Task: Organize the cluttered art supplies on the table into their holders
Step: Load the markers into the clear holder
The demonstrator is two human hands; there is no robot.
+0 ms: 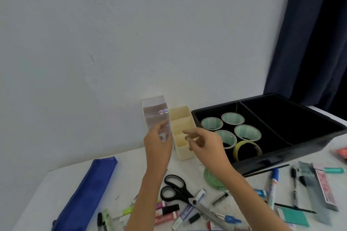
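Pinching the tall clear holder (155,110) low mid-frame, the left grip (157,144) is risking tipping it while the right grip (204,142) is hovering spread.

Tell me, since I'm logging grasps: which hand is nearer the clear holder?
Left. The left hand grips the clear holder low down; the right hand hovers apart to its right, in front of the cream holder.

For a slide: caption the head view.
Left hand holds a clear organizer beside a cream holder; right hand hovers open, markers and scissors strewn on the table.
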